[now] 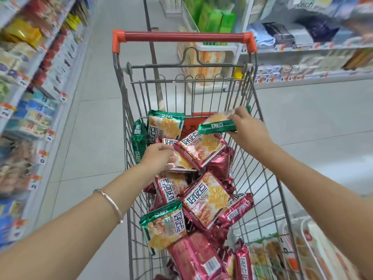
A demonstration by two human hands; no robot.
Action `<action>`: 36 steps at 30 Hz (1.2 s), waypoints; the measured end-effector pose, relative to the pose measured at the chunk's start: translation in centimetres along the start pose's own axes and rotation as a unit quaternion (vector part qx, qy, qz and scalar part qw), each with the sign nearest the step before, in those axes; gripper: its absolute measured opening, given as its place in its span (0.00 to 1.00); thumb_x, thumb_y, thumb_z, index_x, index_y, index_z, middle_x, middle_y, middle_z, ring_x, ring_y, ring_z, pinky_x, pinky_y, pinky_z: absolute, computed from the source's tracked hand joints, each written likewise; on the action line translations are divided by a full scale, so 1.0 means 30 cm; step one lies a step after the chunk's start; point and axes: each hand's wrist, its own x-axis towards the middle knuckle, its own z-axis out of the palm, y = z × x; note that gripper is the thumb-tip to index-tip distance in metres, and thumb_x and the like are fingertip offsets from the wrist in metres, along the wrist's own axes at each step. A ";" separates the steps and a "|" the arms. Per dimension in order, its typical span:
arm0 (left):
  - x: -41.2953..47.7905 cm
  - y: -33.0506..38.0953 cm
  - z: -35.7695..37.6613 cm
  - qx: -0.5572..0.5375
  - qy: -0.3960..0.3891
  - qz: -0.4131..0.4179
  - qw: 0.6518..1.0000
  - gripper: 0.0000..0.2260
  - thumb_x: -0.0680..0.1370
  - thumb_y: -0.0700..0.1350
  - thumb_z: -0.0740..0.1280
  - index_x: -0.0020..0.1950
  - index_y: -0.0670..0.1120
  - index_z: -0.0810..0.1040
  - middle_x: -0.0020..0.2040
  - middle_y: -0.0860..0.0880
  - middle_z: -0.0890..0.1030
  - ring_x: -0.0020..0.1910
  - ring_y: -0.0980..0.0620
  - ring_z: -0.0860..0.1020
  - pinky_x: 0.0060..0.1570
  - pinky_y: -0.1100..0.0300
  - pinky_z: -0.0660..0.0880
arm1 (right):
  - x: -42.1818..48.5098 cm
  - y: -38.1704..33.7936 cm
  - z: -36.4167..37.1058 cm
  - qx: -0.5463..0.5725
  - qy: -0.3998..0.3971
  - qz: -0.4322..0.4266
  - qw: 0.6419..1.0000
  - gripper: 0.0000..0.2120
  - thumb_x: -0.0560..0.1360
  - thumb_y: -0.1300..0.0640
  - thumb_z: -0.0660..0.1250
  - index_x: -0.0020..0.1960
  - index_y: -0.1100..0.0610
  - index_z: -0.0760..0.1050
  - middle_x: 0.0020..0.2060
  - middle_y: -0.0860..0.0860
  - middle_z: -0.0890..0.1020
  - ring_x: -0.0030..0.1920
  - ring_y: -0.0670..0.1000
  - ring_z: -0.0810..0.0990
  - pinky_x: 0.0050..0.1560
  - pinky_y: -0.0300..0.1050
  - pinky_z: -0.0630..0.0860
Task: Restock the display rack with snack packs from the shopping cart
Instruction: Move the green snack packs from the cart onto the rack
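While the right hand (249, 128) holds a green pack (219, 124) raised over the far right of the cart (184, 36), fingers on top and thumb below its right end, the left hand (158, 156) reaches into the pile at the far left. Its fingers and thumb curl on the left edge of a half-hidden pack (182, 163), which lies under a red pack (199, 150). More red and green packs fill the basket from near to far, lying flat or tilted across one another; two green ones stand against the far left wall. A bracelet (110, 203) sits on the left wrist. Blurred shelves (30, 93) of goods line the left of the aisle, and others run along the far right. A white rack (305, 233) holding packets shows at the near right, just beside the cart.
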 end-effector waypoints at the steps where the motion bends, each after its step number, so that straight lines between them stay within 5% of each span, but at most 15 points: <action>1: -0.001 0.006 -0.004 -0.016 -0.014 -0.002 1.000 0.11 0.83 0.40 0.61 0.65 0.42 0.76 0.59 0.43 0.78 0.54 0.47 0.81 0.49 0.57 0.82 | -0.060 0.006 -0.037 0.031 0.055 -0.034 0.997 0.17 0.74 0.59 0.71 0.61 0.64 0.77 0.58 0.58 0.75 0.38 0.61 0.81 0.32 0.52 0.80; 3: -0.004 0.031 -0.009 -0.055 -0.050 0.003 0.997 0.18 0.84 0.48 0.62 0.72 0.43 0.71 0.65 0.42 0.75 0.57 0.46 0.80 0.54 0.54 0.81 | -0.176 0.014 -0.094 0.065 0.144 -0.122 0.980 0.18 0.72 0.59 0.70 0.61 0.62 0.76 0.60 0.56 0.74 0.39 0.61 0.83 0.30 0.53 0.81; 5: -0.026 0.076 -0.009 -0.095 -0.105 0.007 0.990 0.27 0.80 0.60 0.60 0.75 0.46 0.67 0.67 0.43 0.75 0.58 0.46 0.79 0.61 0.49 0.77 | -0.247 0.004 -0.158 0.098 0.079 -0.159 0.979 0.15 0.75 0.49 0.67 0.62 0.44 0.74 0.61 0.43 0.75 0.49 0.54 0.84 0.43 0.53 0.83; 7: -0.052 0.124 -0.005 -0.124 -0.183 -0.013 0.975 0.34 0.73 0.69 0.57 0.72 0.51 0.67 0.63 0.43 0.77 0.55 0.44 0.80 0.58 0.47 0.77 | -0.286 -0.027 -0.172 0.132 -0.026 -0.175 0.975 0.11 0.77 0.33 0.57 0.58 0.27 0.70 0.56 0.24 0.74 0.58 0.35 0.76 0.60 0.45 0.76; 10: -0.077 0.160 -0.006 -0.075 -0.275 -0.017 0.958 0.30 0.70 0.66 0.60 0.64 0.49 0.73 0.59 0.42 0.81 0.48 0.44 0.83 0.47 0.52 0.79 | -0.300 -0.075 -0.166 0.165 -0.077 -0.164 0.970 0.13 0.81 0.41 0.57 0.65 0.34 0.69 0.54 0.20 0.68 0.56 0.25 0.68 0.57 0.30 0.66; 13: -0.067 0.155 -0.033 0.018 -0.311 -0.030 0.950 0.27 0.71 0.51 0.77 0.66 0.44 0.75 0.60 0.43 0.83 0.56 0.44 0.83 0.59 0.47 0.77 | -0.280 -0.098 -0.143 0.176 -0.076 -0.085 0.978 0.19 0.81 0.47 0.57 0.71 0.45 0.69 0.63 0.29 0.69 0.56 0.30 0.70 0.58 0.29 0.66; 15: -0.058 0.155 -0.051 0.029 -0.238 -0.006 0.971 0.23 0.70 0.44 0.78 0.62 0.43 0.76 0.57 0.43 0.85 0.54 0.45 0.84 0.57 0.47 0.78 | -0.245 -0.100 -0.102 0.165 -0.015 -0.026 0.986 0.18 0.79 0.56 0.62 0.68 0.55 0.72 0.70 0.43 0.71 0.62 0.42 0.77 0.62 0.35 0.69; 17: -0.054 0.169 -0.078 0.016 -0.097 0.057 0.994 0.15 0.71 0.41 0.76 0.55 0.44 0.77 0.51 0.45 0.85 0.45 0.48 0.86 0.44 0.54 0.80 | -0.188 -0.098 -0.051 0.171 -0.010 0.042 0.984 0.24 0.76 0.66 0.66 0.71 0.60 0.67 0.75 0.54 0.67 0.69 0.55 0.74 0.64 0.44 0.70; 19: -0.048 0.193 -0.136 -0.025 0.022 0.105 0.994 0.13 0.73 0.39 0.75 0.54 0.44 0.76 0.48 0.47 0.84 0.35 0.54 0.85 0.31 0.61 0.79 | -0.119 -0.124 -0.011 0.188 -0.044 0.091 0.977 0.30 0.77 0.67 0.65 0.76 0.59 0.60 0.76 0.54 0.64 0.73 0.55 0.67 0.71 0.46 0.65; 22: -0.022 0.214 -0.263 -0.102 0.132 0.131 0.977 0.14 0.75 0.37 0.74 0.59 0.44 0.76 0.47 0.48 0.83 0.30 0.56 0.84 0.25 0.66 0.76 | 0.001 -0.180 0.036 0.205 -0.075 0.094 0.971 0.31 0.76 0.65 0.65 0.77 0.58 0.60 0.74 0.54 0.67 0.72 0.55 0.68 0.71 0.48 0.65; 26: -0.006 0.217 -0.366 -0.169 0.184 0.115 0.961 0.09 0.75 0.37 0.73 0.50 0.48 0.76 0.47 0.46 0.83 0.28 0.55 0.82 0.22 0.64 0.75 | 0.165 -0.282 0.108 0.217 -0.112 0.075 0.967 0.32 0.76 0.62 0.66 0.77 0.60 0.58 0.74 0.57 0.67 0.73 0.58 0.67 0.71 0.55 0.67; 30: 0.012 0.213 -0.391 -0.202 0.214 0.103 0.950 0.11 0.77 0.39 0.72 0.57 0.47 0.76 0.49 0.47 0.83 0.35 0.52 0.80 0.22 0.64 0.74 | 0.275 -0.393 0.175 0.221 -0.134 0.069 0.964 0.43 0.76 0.62 0.67 0.81 0.58 0.42 0.80 0.56 0.55 0.79 0.56 0.53 0.78 0.58 0.55; 33: 0.019 0.215 -0.386 -0.209 0.221 0.107 0.946 0.13 0.77 0.38 0.71 0.60 0.45 0.75 0.43 0.50 0.79 0.24 0.59 0.79 0.16 0.67 0.70 | 0.293 -0.413 0.260 0.149 -0.197 0.023 0.969 0.47 0.78 0.45 0.65 0.80 0.58 0.37 0.80 0.56 0.54 0.80 0.55 0.49 0.78 0.61 0.44; 36: 0.022 0.221 -0.388 -0.198 0.219 0.099 0.950 0.10 0.77 0.38 0.71 0.56 0.46 0.75 0.42 0.50 0.79 0.22 0.59 0.79 0.17 0.66 0.71 | 0.290 -0.395 0.306 0.044 -0.164 0.014 0.985 0.43 0.75 0.33 0.64 0.79 0.56 0.55 0.72 0.57 0.68 0.73 0.58 0.64 0.76 0.59 0.55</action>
